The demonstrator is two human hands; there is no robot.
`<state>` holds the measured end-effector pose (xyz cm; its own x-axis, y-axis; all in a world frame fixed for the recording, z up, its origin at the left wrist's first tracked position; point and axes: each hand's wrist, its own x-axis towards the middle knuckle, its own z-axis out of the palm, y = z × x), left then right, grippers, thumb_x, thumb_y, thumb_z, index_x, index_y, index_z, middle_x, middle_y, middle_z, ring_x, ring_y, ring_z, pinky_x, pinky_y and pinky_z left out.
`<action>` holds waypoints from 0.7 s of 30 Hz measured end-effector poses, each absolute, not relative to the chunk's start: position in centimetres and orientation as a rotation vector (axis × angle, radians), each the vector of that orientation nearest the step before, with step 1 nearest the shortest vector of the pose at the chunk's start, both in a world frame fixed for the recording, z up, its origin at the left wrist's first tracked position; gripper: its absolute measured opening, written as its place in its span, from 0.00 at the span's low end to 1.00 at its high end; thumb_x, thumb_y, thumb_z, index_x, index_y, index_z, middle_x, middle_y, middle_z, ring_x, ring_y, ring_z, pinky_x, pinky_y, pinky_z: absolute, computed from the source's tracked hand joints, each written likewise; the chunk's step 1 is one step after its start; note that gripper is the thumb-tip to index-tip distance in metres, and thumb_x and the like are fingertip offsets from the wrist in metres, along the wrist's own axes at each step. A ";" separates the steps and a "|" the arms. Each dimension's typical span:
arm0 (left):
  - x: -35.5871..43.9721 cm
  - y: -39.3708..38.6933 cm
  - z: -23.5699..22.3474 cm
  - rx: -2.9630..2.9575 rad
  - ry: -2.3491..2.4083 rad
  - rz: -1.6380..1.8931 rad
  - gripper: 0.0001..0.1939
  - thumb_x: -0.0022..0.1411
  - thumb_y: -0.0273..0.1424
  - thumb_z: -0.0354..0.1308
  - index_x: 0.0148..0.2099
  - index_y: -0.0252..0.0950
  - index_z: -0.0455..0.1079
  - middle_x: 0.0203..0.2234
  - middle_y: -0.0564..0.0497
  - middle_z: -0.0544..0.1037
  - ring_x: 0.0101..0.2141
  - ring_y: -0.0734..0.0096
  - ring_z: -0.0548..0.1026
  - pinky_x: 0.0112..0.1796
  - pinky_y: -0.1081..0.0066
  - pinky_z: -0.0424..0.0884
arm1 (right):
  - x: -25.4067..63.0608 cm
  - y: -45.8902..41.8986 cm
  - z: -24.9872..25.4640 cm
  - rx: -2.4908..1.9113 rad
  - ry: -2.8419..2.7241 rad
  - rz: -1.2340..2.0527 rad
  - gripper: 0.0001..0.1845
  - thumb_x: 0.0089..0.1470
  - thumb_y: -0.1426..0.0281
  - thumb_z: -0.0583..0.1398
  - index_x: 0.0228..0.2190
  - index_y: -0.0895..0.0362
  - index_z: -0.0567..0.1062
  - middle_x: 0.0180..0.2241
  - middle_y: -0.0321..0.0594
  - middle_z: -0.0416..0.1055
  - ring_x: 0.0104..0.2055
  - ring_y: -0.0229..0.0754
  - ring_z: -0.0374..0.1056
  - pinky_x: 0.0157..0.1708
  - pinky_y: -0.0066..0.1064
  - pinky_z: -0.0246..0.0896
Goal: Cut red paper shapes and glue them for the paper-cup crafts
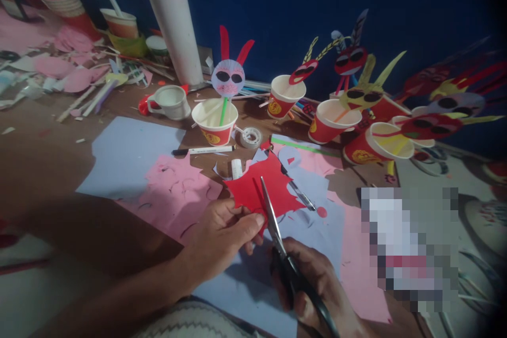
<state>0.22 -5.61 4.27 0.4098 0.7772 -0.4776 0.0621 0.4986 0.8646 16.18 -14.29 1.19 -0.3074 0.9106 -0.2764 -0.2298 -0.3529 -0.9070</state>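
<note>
A piece of red paper [263, 182] with a jagged, cut-up edge is pinched by my left hand [229, 227], the thumb on top and fingers beneath. In my right hand [312, 280] are black-handled scissors [273, 216], whose blades look closed together or nearly so and lie over the red paper. Below both hands, blue paper [317, 264] covers part of the brown table. A pink sheet [186, 190] with curved cuts lies left of the red paper. Part of a pen [303, 195] shows beside the red paper.
Behind my hands stand red-and-white paper cups [216, 121] with paper faces on straws [228, 78]. A white mug [171, 102], a tape roll [251, 138] and a marker [204, 151] are nearby. Paper scraps [79, 71] pile up at the far left, beside a tall white cylinder [172, 26].
</note>
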 end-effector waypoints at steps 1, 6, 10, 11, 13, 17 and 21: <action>0.2 -5.6 4.3 0.960 1.072 0.551 0.09 0.53 0.32 0.56 0.24 0.33 0.67 0.16 0.56 0.71 0.17 0.79 0.67 0.21 0.79 0.64 | 16.2 -14.3 1.2 -1.073 -1.003 1.777 0.30 0.41 0.46 0.63 0.36 0.57 0.68 0.19 0.31 0.62 0.18 0.30 0.50 0.17 0.22 0.47; 0.2 -5.6 4.4 0.947 1.090 0.547 0.09 0.52 0.32 0.56 0.24 0.33 0.66 0.15 0.56 0.71 0.17 0.79 0.67 0.21 0.78 0.64 | 16.2 -14.3 1.1 -1.074 -0.992 1.767 0.28 0.41 0.48 0.64 0.36 0.57 0.69 0.19 0.30 0.62 0.18 0.30 0.50 0.17 0.22 0.48; 0.3 -5.5 4.3 0.909 1.087 0.553 0.09 0.51 0.32 0.57 0.23 0.33 0.65 0.14 0.56 0.70 0.16 0.80 0.66 0.20 0.78 0.63 | 16.3 -14.4 1.1 -1.048 -0.983 1.786 0.28 0.41 0.49 0.64 0.36 0.57 0.68 0.19 0.30 0.62 0.17 0.29 0.49 0.17 0.22 0.47; 0.3 -5.5 4.3 0.906 1.090 0.553 0.09 0.50 0.32 0.57 0.22 0.34 0.65 0.14 0.56 0.70 0.16 0.80 0.66 0.20 0.78 0.63 | 16.4 -14.4 1.1 -1.050 -0.987 1.793 0.28 0.41 0.49 0.64 0.36 0.57 0.68 0.19 0.30 0.62 0.18 0.29 0.50 0.17 0.21 0.47; 0.2 -5.5 4.3 0.916 1.096 0.546 0.09 0.50 0.32 0.57 0.22 0.34 0.65 0.14 0.57 0.69 0.16 0.80 0.65 0.19 0.79 0.63 | 16.4 -14.4 1.1 -1.062 -1.002 1.801 0.29 0.41 0.48 0.64 0.36 0.57 0.68 0.19 0.30 0.62 0.18 0.30 0.50 0.17 0.22 0.47; 0.0 -5.4 4.2 0.964 1.091 0.519 0.09 0.50 0.32 0.57 0.21 0.34 0.65 0.14 0.57 0.69 0.16 0.81 0.65 0.19 0.80 0.62 | 16.5 -14.3 1.2 -1.062 -1.016 1.811 0.30 0.40 0.47 0.63 0.36 0.57 0.68 0.19 0.31 0.62 0.18 0.30 0.50 0.18 0.22 0.48; -0.2 -5.5 4.0 1.013 1.095 0.500 0.11 0.51 0.31 0.56 0.20 0.34 0.64 0.13 0.56 0.68 0.16 0.80 0.65 0.19 0.80 0.61 | 16.4 -14.2 1.2 -1.063 -1.008 1.805 0.29 0.40 0.47 0.63 0.34 0.57 0.68 0.19 0.31 0.63 0.18 0.30 0.51 0.18 0.21 0.48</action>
<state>-0.18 -5.49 4.02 0.4135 0.7669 -0.4909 0.1315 0.4832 0.8656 16.42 -14.24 1.22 -0.3323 0.9000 -0.2821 -0.2324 -0.3680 -0.9003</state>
